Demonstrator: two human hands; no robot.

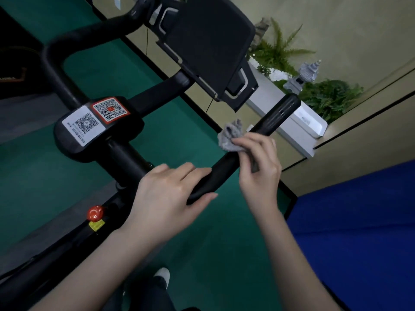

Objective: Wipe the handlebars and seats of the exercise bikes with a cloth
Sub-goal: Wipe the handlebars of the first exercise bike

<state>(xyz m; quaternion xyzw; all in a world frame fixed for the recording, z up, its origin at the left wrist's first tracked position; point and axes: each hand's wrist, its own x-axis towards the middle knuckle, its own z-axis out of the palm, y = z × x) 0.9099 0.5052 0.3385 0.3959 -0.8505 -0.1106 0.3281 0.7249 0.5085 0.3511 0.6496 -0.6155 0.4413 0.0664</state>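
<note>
Nearest the camera, at bottom centre, a white shoe point(162, 274) & a dark trouser leg point(146, 295) stand on green floor point(208, 248); both bare forearms reach up from the bottom edge. A blue mat point(359, 221) fills the lower right, beside the green.

Next up, the left grip point(166, 194) is clenched round the near end of the handlebar point(277, 114): fingers over the top, thumb under, touching the black foam. Just beyond it the right grip point(258, 162) pinches a grey cloth point(231, 138) & holds it against the same bar, approx mid-length. The cloth bunches out past the fingertips on the bar's left side. The bar's far end sticks out bare beyond the cloth, slanting up to the right.

Left of the hands, the bike frame point(56, 261) runs diagonally w/ a red knob point(95, 213) & a yellow label point(96, 225) just below it. Above that, a black pad on the stem carries 2 QR stickers side by side: a white sticker point(83, 125) & a red sticker point(110, 110). The handlebar's other loop point(52, 61) curves off to the left.

Further out, a black console point(211, 46) sits tilted at top centre, above the stem.

Farthest, against a beige wall point(359, 30), a white planter point(267, 97) holds ferns point(280, 52) & a small grey stone lantern point(302, 76)
</note>
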